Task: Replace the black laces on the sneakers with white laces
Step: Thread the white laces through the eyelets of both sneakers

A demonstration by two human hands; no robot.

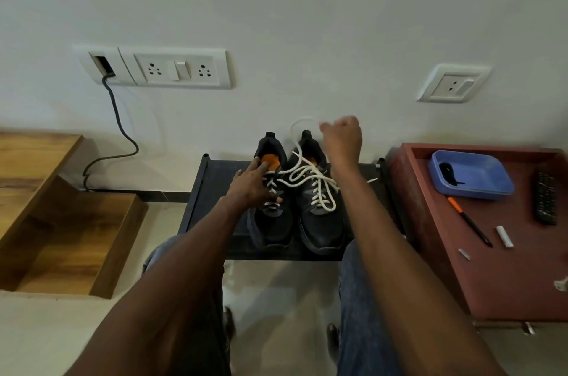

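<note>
**A:** How far along was it?

**B:** Mostly done. Both sneakers [295, 206] on the dark rack [215, 188] had the white laces [310, 182]. Right hand [342, 142] pinched a loose end up at 12 o'clock; left hand [252, 185] lay flat on the left shoe. Tying was left, I'd say.

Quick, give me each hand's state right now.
Left hand: open, fingers resting flat on the left sneaker.
Right hand: closed, pulling up the white lace.
</note>
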